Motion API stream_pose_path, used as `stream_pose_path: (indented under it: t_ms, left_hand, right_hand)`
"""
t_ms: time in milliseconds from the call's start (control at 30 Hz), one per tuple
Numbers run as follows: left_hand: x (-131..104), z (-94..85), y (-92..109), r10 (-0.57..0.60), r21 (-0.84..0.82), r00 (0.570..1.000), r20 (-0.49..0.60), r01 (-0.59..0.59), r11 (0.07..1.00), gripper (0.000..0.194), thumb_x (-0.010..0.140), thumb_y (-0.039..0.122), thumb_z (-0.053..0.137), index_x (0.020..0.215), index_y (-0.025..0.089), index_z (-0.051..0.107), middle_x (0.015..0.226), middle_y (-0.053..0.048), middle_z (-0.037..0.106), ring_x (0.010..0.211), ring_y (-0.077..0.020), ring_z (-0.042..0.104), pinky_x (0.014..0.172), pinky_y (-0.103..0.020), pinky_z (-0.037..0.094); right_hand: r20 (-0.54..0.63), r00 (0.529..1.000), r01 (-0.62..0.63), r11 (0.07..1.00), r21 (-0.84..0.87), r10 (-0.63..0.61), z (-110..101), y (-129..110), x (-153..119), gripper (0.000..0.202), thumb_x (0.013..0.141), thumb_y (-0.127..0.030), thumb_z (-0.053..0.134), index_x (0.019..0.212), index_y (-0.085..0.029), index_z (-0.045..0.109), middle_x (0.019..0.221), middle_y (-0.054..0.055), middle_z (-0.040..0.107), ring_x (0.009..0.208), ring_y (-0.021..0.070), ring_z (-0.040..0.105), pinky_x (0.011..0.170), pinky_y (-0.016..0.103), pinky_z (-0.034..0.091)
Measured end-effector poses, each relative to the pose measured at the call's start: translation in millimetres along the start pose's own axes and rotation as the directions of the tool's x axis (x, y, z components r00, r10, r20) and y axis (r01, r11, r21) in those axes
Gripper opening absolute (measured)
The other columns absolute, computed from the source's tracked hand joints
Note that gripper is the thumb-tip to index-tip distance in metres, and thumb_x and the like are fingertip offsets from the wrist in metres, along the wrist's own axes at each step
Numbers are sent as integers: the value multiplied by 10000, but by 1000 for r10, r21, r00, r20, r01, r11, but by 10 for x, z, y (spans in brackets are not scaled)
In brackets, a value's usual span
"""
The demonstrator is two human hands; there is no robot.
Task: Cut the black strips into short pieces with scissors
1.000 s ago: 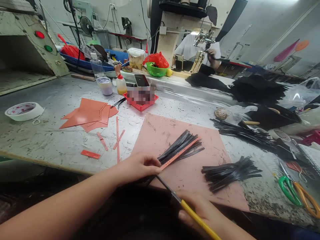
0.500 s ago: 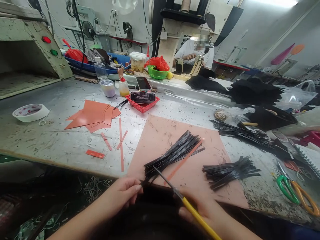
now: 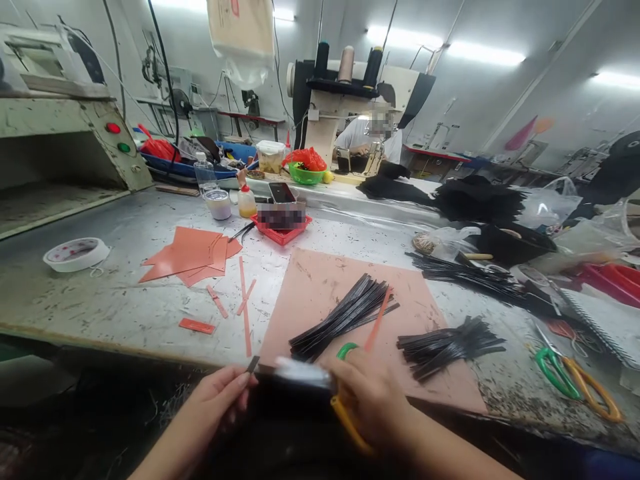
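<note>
My left hand (image 3: 220, 395) pinches a narrow black strip (image 3: 253, 365) at the table's front edge. In my right hand (image 3: 377, 397) is a pair of scissors (image 3: 306, 373) with green and yellow-orange handles. Its blades are smeared by motion and point left towards the strip; whether they touch it I cannot tell. Just beyond my hands, a bundle of black strips (image 3: 340, 317) lies on a pink sheet (image 3: 305, 287). An orange strip (image 3: 379, 320) rests beside that bundle. A second black bundle (image 3: 453, 343) lies to the right.
Orange cut pieces (image 3: 193, 255) and a tape roll (image 3: 75, 257) lie on the left. A red basket (image 3: 283, 235) stands mid-table. More black strips (image 3: 465, 277), another pair of scissors (image 3: 549, 345) and a notebook (image 3: 600, 327) are on the right. A person (image 3: 363, 130) sits at a sewing machine behind.
The view has tilted up. My right hand has turned the scissors, so the green handle shows and the blades point left. My left hand has shifted left, off the bundle, with the black strip.
</note>
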State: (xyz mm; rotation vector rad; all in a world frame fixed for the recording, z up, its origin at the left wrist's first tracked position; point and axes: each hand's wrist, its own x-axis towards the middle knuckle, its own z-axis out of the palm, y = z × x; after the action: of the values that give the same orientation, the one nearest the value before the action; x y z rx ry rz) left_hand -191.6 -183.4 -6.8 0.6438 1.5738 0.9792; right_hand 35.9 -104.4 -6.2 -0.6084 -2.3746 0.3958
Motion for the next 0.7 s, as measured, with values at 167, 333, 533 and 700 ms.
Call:
stream_pose_path:
  t_ms: [167,333,533,700]
  left_hand:
    - [54,400,360,223,-38,973,56,-221,975,405,620,560,624,713,166,599,509,51,474,444,-75,375,426,-183,264]
    - [-13,708,618,503,93,850,156,-519,850,334,785,514,491,805,204,613,633,5,554,625,-159,515,599,-247,426]
    - [-173,868,644,612,193,752,245,-657,729,293,840,450,418,864,240,621,865,-34,652,794,-210,567,743,-276,454]
    - [-260,963,666,651,242,729,213,-685,687,303,824,464,442,767,244,641,832,-44,661,779,-218,577,762,-278,464]
  right_hand:
    - [121,862,-416,551,724,493,-520,-425,368,320,731,-148,576,1028,-237,499,713,-20,580,553,113,543,509,229,455]
    - [-14,804,-203,297,933,595,-512,-544,516,404,675,-224,688,1031,-241,497,712,-38,563,598,102,536,554,222,456]
    - [-140,683,-100,282,954,717,-334,-438,486,474,643,-261,726,1064,-262,507,766,-30,555,676,132,557,579,240,482]
    - [-102,698,-78,216,973,709,-441,-483,447,430,623,-288,744,1004,-243,551,731,-25,561,611,123,531,550,248,471]
